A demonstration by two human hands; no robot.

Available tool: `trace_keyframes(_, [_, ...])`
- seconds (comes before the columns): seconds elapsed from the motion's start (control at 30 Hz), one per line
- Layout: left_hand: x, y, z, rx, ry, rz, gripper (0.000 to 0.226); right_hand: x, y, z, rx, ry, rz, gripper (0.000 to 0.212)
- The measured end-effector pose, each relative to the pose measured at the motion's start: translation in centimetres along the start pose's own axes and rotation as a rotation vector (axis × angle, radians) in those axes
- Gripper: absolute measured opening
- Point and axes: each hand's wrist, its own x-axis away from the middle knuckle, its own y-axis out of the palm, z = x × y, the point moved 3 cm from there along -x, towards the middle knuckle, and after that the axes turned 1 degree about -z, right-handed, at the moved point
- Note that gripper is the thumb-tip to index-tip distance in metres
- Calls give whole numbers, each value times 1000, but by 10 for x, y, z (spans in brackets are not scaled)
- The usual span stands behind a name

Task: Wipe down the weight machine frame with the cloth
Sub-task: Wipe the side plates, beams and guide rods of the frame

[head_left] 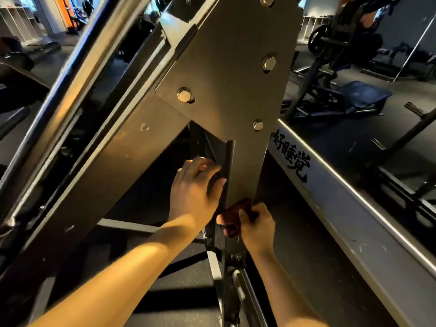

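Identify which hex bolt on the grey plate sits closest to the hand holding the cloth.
The lowest bolt, by the right edge of the plate; the other three sit higher. The right hand grips the cloth below it.

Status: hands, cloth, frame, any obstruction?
Left hand grips the frame by its edge. Right hand holds the cloth, pressed to the plate's lower tip. Nothing seen blocking the wipe.

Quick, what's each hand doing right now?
Left hand: grips the frame by its edge.
Right hand: holds the cloth against the frame.
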Motion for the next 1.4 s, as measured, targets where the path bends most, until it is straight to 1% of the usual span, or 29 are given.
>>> trace_keyframes(0.03, [2, 6, -2, 16, -42, -13, 30, 0, 0, 3, 13, 66, -12, 16])
trace_keyframes(0.07, [3, 10, -3, 34, -73, -21, 32, -1, -2, -4, 6, 63, -3, 14])
trace_keyframes(0.13, [5, 16, -3, 47, -100, -18, 33, -7, -6, -33, -93, -65, 36, 8])
trace_keyframes(0.2, [6, 20, 0, 38, -115, -12, 33, -10, -10, -59, -179, -242, 77, 8])
trace_keyframes(0.23, [7, 22, 0, 39, -128, -7, 32, -10, -8, -60, -193, -306, 93, 10])
trace_keyframes(0.27, [7, 25, -1, 45, -145, -6, 31, -8, -5, -52, -184, -330, 100, 10])
trace_keyframes(0.3, [8, 27, 0, 58, -163, -9, 31, -4, 0, -35, -157, -291, 95, 10])
trace_keyframes(0.4, [9, 34, 4, 123, -183, -31, 29, 17, 11, 27, -68, -19, 51, 14])
trace_keyframes(0.43, [10, 37, 6, 146, -188, -48, 28, 19, 12, 38, -47, 44, 30, 13])
trace_keyframes(0.5, [13, 42, 6, 190, -237, -81, 24, 11, 9, 37, -3, 161, -31, 8])
trace_keyframes(0.53, [15, 44, 5, 215, -265, -96, 23, 3, 4, 28, 30, 195, -47, 6])
trace_keyframes(0.57, [16, 45, 4, 233, -286, -106, 22, -6, -2, 16, 39, 190, -51, 6])
trace_keyframes(0.67, [18, 49, 5, 236, -305, -106, 21, -22, -11, -13, -21, 109, -51, 8])
trace_keyframes(0.73, [19, 51, 6, 238, -320, -104, 26, -12, -9, -9, -42, 87, -44, 6])
trace_keyframes(0.77, [21, 52, 5, 236, -321, -102, 30, -4, -6, 0, -55, 106, -34, 6])
trace_keyframes(0.83, [24, 55, 4, 215, -310, -101, 32, 11, 0, 27, -84, 202, -25, 7])
trace_keyframes(0.87, [26, 57, 3, 199, -302, -103, 30, 17, 3, 41, -57, 265, -45, 8])
trace_keyframes(0.97, [37, 63, -3, 225, -331, -121, 30, 24, 9, 69, 141, 485, -151, 13])
trace_keyframes(1.0, [42, 65, -4, 234, -355, -128, 31, 21, 9, 69, 156, 490, -162, 12])
trace_keyframes(1.07, [48, 68, -6, 235, -371, -134, 33, 8, 10, 49, 121, 420, -162, 8])
trace_keyframes(1.17, [53, 72, -5, 266, -422, -134, 25, -3, 11, 5, -95, 144, -108, 7])
trace_keyframes(1.2, [54, 73, -6, 269, -426, -124, 22, 0, 12, 0, -129, 93, -87, 7])
trace_keyframes(1.23, [53, 73, -6, 267, -427, -113, 20, 5, 14, 3, -128, 83, -66, 7])
trace_keyframes(1.27, [53, 73, -6, 267, -429, -101, 20, 13, 14, 18, -97, 124, -45, 8])
trace_keyframes(1.3, [51, 73, -7, 260, -428, -86, 21, 19, 16, 39, -51, 211, -41, 9])
trace_keyframes(1.37, [50, 76, -7, 242, -418, -68, 22, 30, 17, 83, 35, 474, -70, 6])
trace_keyframes(1.4, [51, 76, -7, 239, -416, -60, 21, 32, 16, 95, 65, 572, -92, 3])
